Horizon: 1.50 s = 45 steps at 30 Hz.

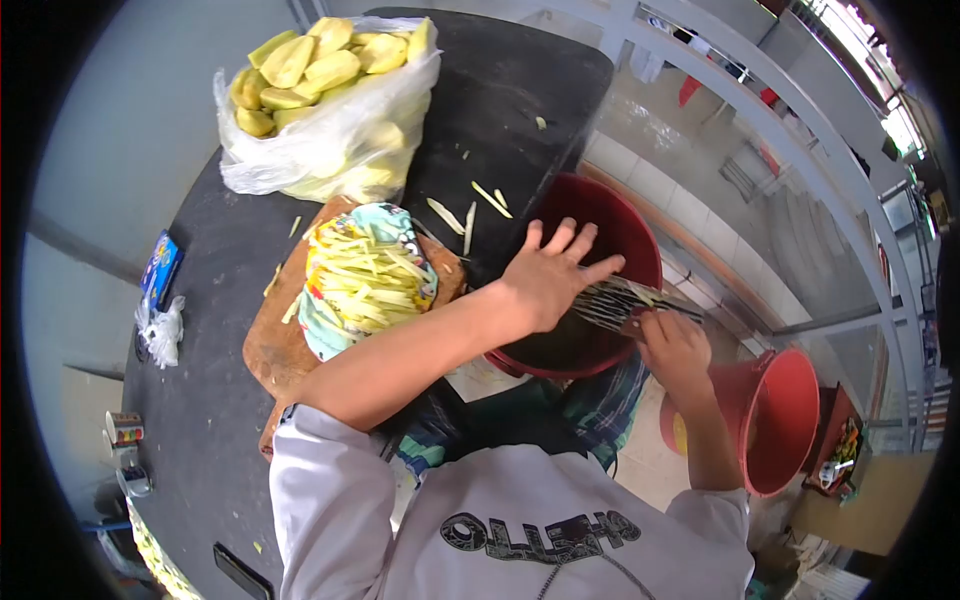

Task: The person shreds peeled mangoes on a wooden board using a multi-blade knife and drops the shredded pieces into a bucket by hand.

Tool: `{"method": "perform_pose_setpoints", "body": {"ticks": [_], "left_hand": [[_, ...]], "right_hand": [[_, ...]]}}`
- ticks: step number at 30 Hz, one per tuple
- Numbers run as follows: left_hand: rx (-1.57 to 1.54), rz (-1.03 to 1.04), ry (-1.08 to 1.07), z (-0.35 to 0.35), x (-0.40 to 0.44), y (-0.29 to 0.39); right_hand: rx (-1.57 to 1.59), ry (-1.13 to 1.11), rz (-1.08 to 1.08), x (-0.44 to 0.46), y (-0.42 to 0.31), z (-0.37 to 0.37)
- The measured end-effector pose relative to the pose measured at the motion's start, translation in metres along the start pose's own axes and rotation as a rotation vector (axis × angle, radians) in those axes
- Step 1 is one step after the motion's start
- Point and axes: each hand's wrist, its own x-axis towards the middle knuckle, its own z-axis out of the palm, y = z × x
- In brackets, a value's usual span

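My left hand [548, 278] is spread, fingers apart, over the red bucket [650, 235], its palm side by the upper end of a metal slotted grater [603, 305]. Whether anything lies under that palm is hidden. My right hand [676, 350] is closed round the grater's lower right part, where a few pale shreds cling. The grater rests across the bucket, which stands between my knees. Left of my left forearm, a colourful plate [337, 335] heaped with pale green strips [368, 275] sits on a wooden cutting board [275, 335].
A plastic bag [340, 160] of peeled yellow-green fruit [330, 72] stands on the black table [500, 65]. Loose strips lie beside it. A blue packet [160, 268], cups [124, 428] and a phone [242, 572] are at the left. Another red bucket [790, 425] stands at the right, near metal railings.
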Motion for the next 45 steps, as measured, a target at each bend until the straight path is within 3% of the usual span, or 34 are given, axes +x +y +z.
{"method": "perform_pose_setpoints", "body": {"ticks": [2, 5, 11, 14, 17, 19, 23, 25, 27, 28, 30, 37, 45], "left_hand": [[-0.025, 0.136, 0.118, 0.015, 0.001, 0.014], [-0.065, 0.168, 0.055, 0.03, 0.008, 0.022], [-0.001, -0.006, -0.242, 0.016, 0.014, 0.001], [-0.019, -0.058, -0.202, 0.012, 0.005, -0.01], [-0.232, -0.018, 0.016, -0.009, -0.025, -0.021], [-0.391, -0.001, 0.205, -0.022, -0.053, -0.033], [-0.49, -0.211, 0.488, -0.06, -0.134, -0.078], [-0.45, -0.516, 0.588, -0.067, -0.187, -0.101], [-0.72, -0.789, 0.637, -0.07, -0.232, -0.114], [-0.717, -0.794, 0.637, -0.064, -0.253, -0.12], [-0.294, -0.889, 0.527, -0.04, -0.281, -0.128], [-0.508, -0.975, 0.382, -0.018, -0.275, -0.111], [-0.572, -0.965, 0.43, -0.018, -0.249, -0.111]], "right_hand": [[-0.006, -0.009, -0.037, 0.005, -0.002, 0.005], [-0.035, -0.007, -0.13, 0.011, -0.005, 0.005], [-0.098, -0.007, -0.22, 0.01, -0.002, -0.001], [-0.078, -0.029, -0.226, 0.003, 0.006, 0.003], [0.011, -0.08, -0.091, -0.007, 0.005, 0.009], [0.111, -0.144, 0.175, -0.015, 0.003, 0.014], [0.345, -0.102, 0.396, -0.017, 0.0, 0.021], [0.385, -0.066, 0.465, -0.016, -0.004, 0.022], [0.428, -0.031, 0.537, -0.013, -0.008, 0.024], [0.506, -0.051, 0.622, -0.011, -0.01, 0.024], [0.582, -0.075, 0.7, -0.008, -0.014, 0.023], [0.626, -0.003, 0.674, 0.007, -0.04, 0.02], [0.654, -0.014, 0.739, -0.008, -0.045, 0.019]]}}
